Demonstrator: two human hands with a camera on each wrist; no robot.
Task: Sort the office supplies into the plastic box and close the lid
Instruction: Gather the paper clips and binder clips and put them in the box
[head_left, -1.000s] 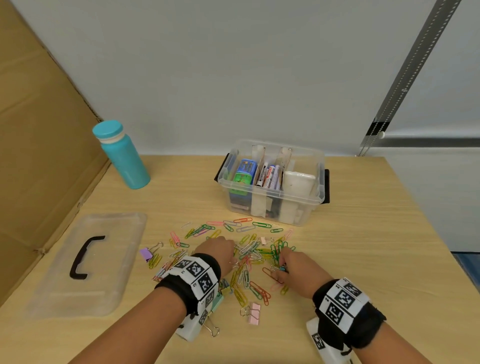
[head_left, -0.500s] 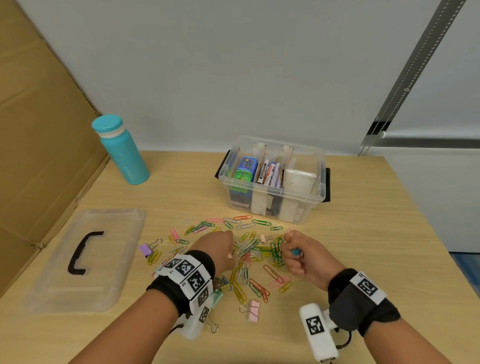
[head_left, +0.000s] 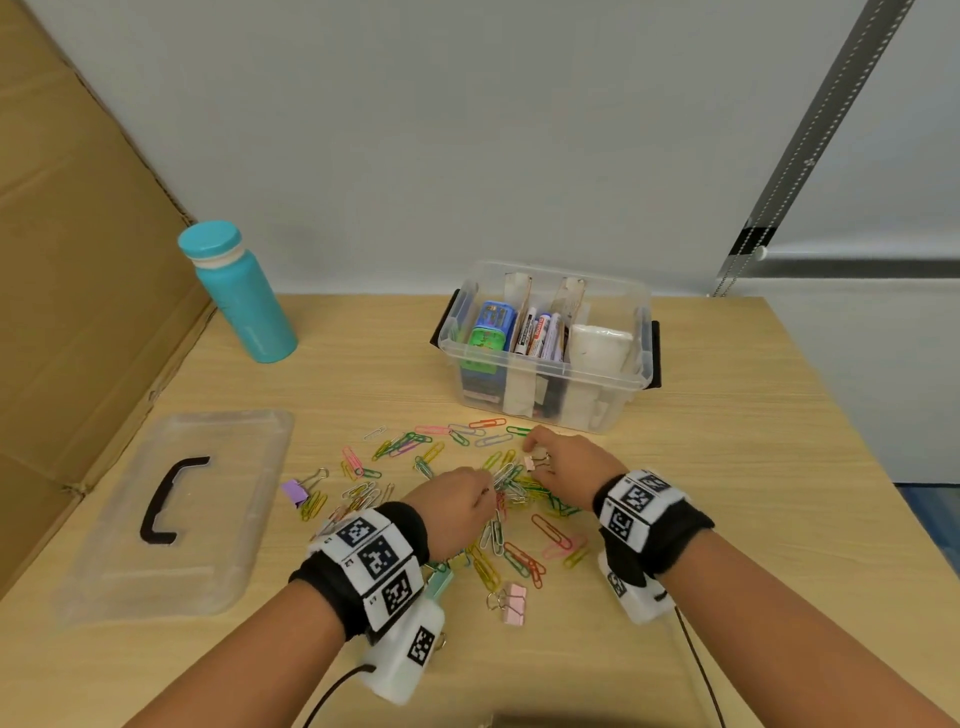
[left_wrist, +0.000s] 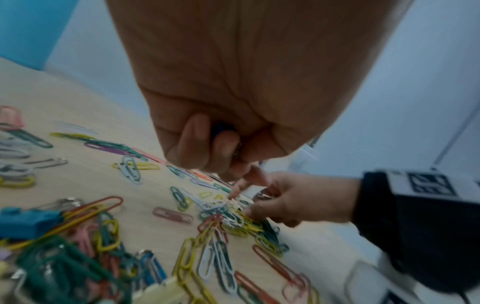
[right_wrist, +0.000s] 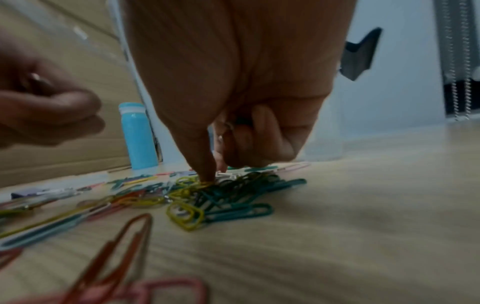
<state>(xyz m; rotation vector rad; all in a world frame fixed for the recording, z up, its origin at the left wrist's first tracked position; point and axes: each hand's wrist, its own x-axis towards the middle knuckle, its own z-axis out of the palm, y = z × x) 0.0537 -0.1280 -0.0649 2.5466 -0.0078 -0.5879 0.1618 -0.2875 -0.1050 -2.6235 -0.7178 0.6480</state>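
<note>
Coloured paper clips (head_left: 519, 493) and binder clips lie scattered in front of the clear plastic box (head_left: 613, 405), which holds markers and other supplies. My left hand (head_left: 485, 491) hovers over the pile with fingers curled; the left wrist view shows something small and dark blue (left_wrist: 222, 127) tucked inside them. My right hand (head_left: 535, 457) pinches a small pink binder clip (head_left: 529, 462) at the far side of the pile. In the right wrist view its other fingers (right_wrist: 259, 133) curl round a metal loop and a dark object, while one finger touches the clips (right_wrist: 207, 183).
The box's clear lid (head_left: 223, 467) with a black handle lies at the left. A teal bottle (head_left: 244, 296) stands at the back left beside a cardboard panel (head_left: 78, 260). A purple binder clip (head_left: 296, 491) and a pink one (head_left: 514, 605) lie loose on the table.
My right hand moved from the near right of the pile toward the box and now pinches a pink binder clip. My left hand shifted slightly right over the pile.
</note>
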